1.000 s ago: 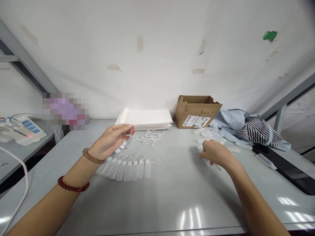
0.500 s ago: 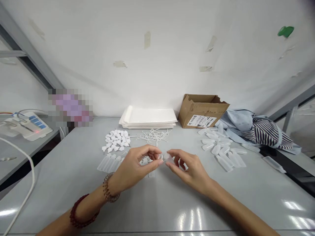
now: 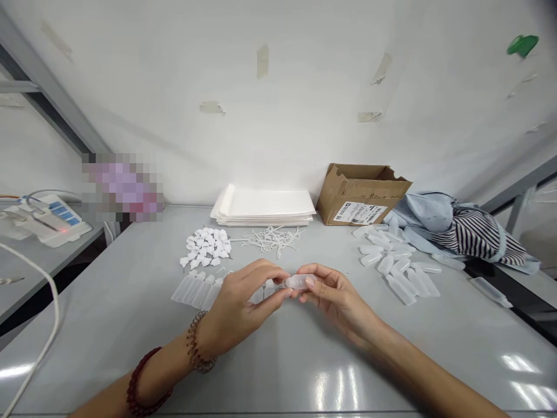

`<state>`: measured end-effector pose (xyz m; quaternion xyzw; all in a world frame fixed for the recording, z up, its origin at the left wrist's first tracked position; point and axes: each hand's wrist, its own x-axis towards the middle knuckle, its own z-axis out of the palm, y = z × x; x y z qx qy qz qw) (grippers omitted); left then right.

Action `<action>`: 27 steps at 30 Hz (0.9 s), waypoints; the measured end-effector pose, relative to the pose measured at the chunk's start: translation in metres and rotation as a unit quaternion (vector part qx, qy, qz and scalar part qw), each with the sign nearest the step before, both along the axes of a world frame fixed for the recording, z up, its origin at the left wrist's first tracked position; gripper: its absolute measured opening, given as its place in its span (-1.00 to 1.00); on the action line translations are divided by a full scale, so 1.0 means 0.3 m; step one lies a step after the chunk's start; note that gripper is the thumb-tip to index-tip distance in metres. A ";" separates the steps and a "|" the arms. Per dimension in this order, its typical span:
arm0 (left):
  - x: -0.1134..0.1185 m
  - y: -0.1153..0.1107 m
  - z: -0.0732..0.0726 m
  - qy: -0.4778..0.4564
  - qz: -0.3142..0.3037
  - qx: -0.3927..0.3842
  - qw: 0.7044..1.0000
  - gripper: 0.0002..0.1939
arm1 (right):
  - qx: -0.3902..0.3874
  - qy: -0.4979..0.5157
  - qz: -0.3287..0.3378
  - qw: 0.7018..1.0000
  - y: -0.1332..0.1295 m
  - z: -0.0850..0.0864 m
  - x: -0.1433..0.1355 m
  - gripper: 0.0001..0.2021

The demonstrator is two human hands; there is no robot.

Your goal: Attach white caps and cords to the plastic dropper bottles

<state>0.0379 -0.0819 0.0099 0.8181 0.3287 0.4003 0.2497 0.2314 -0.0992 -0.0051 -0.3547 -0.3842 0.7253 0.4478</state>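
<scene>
A small translucent plastic bottle [image 3: 299, 282] lies sideways between my hands above the grey table. My right hand [image 3: 337, 296] is closed around its body, thumb on top. The thumb and forefinger of my left hand [image 3: 248, 305] pinch at its left end; what exactly they grip there is too small to tell. Beyond my left hand, a row of translucent bottles [image 3: 195, 288] lies side by side, partly hidden by that hand. A heap of small white caps [image 3: 209, 247] sits behind the row. White string loops [image 3: 274, 239] lie beside the caps.
Loose translucent bottles [image 3: 398, 267] are heaped on the right. A stack of white sheets [image 3: 265, 206] and an open cardboard box [image 3: 363, 194] stand by the wall. Folded cloth [image 3: 470, 229] lies at the right; a white cable [image 3: 54, 313] hangs at the left.
The bottle in my right hand has turned to lie sideways, showing more of its length. My right fingers have wrapped further around it, and the hands are closer together. The view has shifted slightly.
</scene>
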 end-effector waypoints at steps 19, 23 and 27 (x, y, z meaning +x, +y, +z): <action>0.004 0.005 0.016 -0.024 0.005 -0.191 0.981 -0.81 | -0.123 0.074 0.140 0.980 -0.014 -0.041 -0.031 -0.48; -0.003 0.006 0.012 -0.030 0.005 -0.205 0.978 -0.66 | -0.171 0.088 0.119 0.974 -0.001 -0.041 -0.020 -0.56; 0.000 0.002 0.005 -0.012 0.005 -0.133 0.991 -0.77 | -0.175 0.089 0.118 0.973 0.006 -0.040 -0.011 -0.53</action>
